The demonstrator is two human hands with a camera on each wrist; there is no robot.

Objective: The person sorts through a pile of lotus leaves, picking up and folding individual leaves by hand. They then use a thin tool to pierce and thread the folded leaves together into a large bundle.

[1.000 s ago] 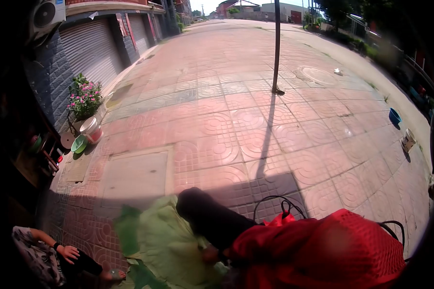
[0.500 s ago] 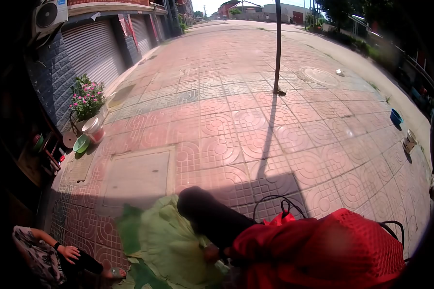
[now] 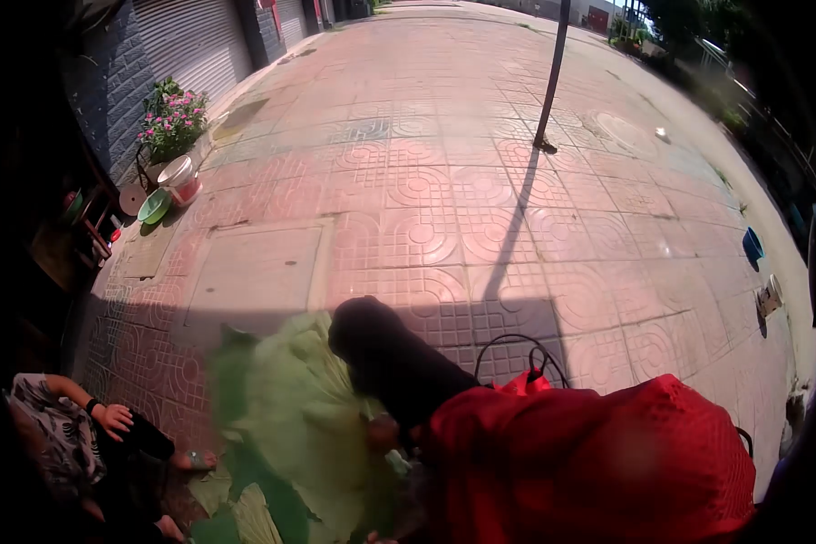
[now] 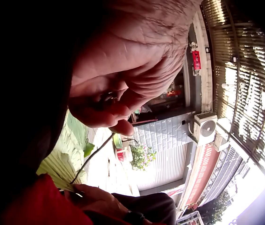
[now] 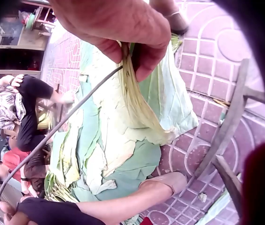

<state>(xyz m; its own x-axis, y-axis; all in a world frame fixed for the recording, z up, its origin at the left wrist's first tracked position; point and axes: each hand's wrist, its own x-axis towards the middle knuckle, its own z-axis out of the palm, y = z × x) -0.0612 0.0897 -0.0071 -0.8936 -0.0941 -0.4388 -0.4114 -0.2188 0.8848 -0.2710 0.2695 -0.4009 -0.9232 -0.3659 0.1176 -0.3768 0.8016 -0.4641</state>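
In the right wrist view, my right hand [image 5: 118, 23] pinches the gathered end of a pale green leaf [image 5: 135, 103] between thumb and fingers. A thin dark wire [image 5: 53, 132] runs from that pinch down to my left hand [image 5: 14, 216] at the lower left corner. The left wrist view shows my left hand [image 4: 132, 61] large, fingers curled round the wire's other end, with my right hand [image 4: 97, 199] below at the leaf. From the head, my right hand [image 3: 383, 433] is beside the big leaf [image 3: 308, 417]; my left is mostly hidden.
More large leaves [image 5: 99, 164] lie layered on the paving. A seated person [image 3: 50, 417] is at the left. A wooden frame [image 5: 226, 126] stands at the right of the right wrist view. A pole [image 3: 553, 72], buckets [image 3: 181, 181] and flowers [image 3: 174, 118] stand farther off.
The head view has tilted down, so the paving and pole sit higher and more leaves show at the bottom. My right hand stays beside the big leaf.
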